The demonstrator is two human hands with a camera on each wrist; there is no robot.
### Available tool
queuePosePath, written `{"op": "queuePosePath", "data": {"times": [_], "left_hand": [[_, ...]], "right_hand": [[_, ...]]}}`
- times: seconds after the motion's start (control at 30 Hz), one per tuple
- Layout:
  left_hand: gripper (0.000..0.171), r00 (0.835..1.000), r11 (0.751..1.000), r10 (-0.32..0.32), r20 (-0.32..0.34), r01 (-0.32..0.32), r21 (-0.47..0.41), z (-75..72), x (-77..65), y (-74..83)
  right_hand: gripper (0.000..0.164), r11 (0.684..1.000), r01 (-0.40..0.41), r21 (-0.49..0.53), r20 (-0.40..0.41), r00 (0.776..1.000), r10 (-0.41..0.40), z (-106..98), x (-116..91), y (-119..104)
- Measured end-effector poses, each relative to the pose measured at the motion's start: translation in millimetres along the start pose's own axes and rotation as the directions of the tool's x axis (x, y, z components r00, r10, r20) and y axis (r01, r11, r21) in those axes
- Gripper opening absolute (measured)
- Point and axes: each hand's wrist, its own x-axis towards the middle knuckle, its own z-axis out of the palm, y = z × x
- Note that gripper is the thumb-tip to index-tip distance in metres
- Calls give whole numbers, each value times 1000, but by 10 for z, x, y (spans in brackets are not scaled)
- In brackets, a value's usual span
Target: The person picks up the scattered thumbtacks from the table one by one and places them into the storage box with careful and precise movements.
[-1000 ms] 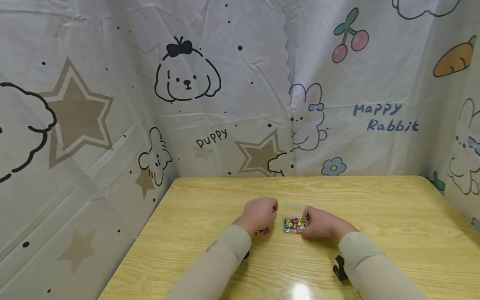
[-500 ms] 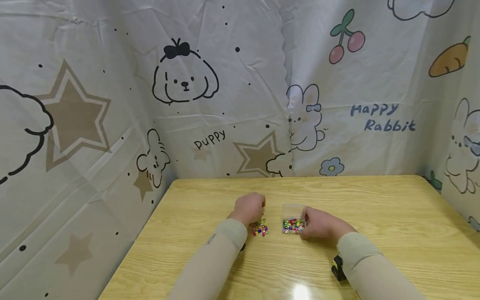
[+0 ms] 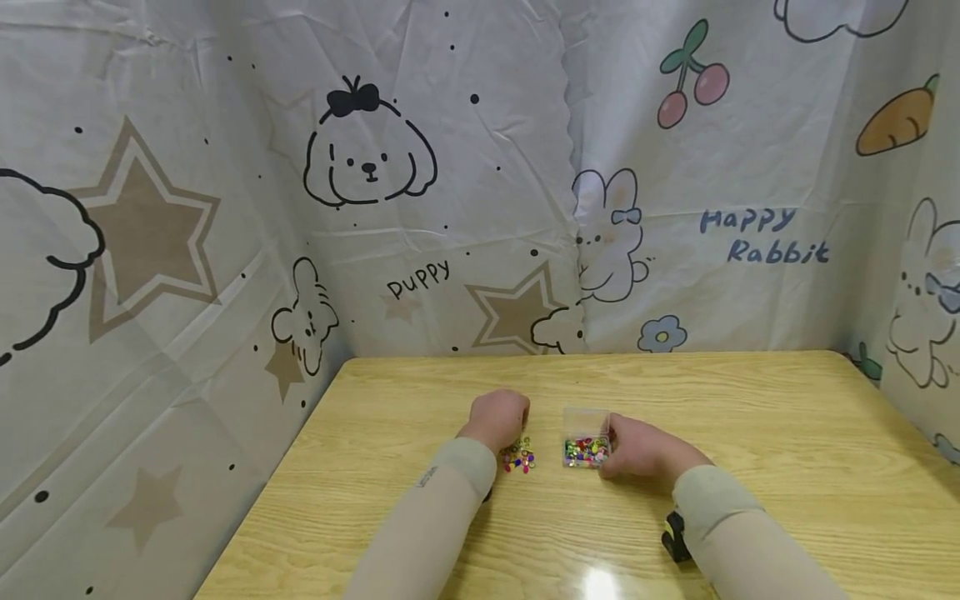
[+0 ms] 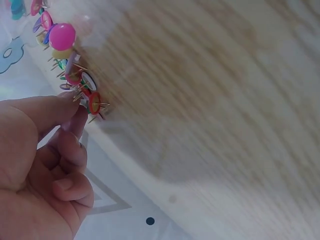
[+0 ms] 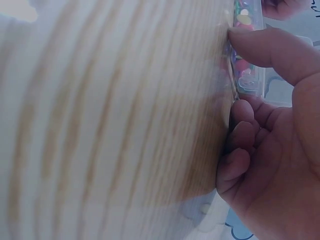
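Observation:
A small pile of colourful thumbtacks [image 3: 517, 457] lies on the table, their metal points showing in the left wrist view. My left hand [image 3: 498, 419] reaches into its far side, with thumb and forefinger pinching a thumbtack [image 4: 94, 103] at the pile's edge and the other fingers curled. To the right stands a clear plastic box [image 3: 567, 452], its transparent lid [image 3: 587, 421] raised at the back and more thumbtacks [image 3: 588, 451] inside. My right hand [image 3: 641, 447] grips the box's right side between thumb and fingers. The right wrist view shows the thumb [image 5: 255, 45] at the box's near edge.
The wood-grain table [image 3: 420, 400] ends at a printed cloth [image 3: 465, 192] hanging behind and along the sides. A black wrist strap mount [image 3: 677, 536] sits under the right sleeve. A narrow strip of tabletop separates pile and box.
My left hand has moved left from beside the box to the thumbtack pile, uncovering more of it. Over the last half second it has dipped slightly. My right hand keeps its grip on the box.

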Motion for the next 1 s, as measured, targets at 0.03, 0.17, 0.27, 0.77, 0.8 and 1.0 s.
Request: {"op": "queuePosePath", "data": {"times": [0.03,0.17,0.27,0.77,0.8,1.0], "left_hand": [[17,1000,1000,-3,3,3,6,0,-3,-2],[14,1000,1000,-16,22,16,12,-13,-21,1],[14,999,1000,-16,29,16,12,-27,-39,3],[17,1000,999,-19,8,19,-35,-24,-91,-23],[17,1000,999,-17,5,17,-43,-24,-92,-22],[21,999,996,27,-37,-30,-86,-24,-92,3]], "right_hand": [[48,1000,1,0,0,1000,-1,0,-1,-2],[48,1000,3,6,4,1000,-3,6,-1,1],[49,1000,-4,3,3,1000,4,13,6,5],[51,1000,-23,-5,5,1000,23,10,-8,-7],[51,1000,-22,-6,5,1000,22,10,-6,-7],[50,1000,-10,-7,5,1000,10,14,8,8]]}}
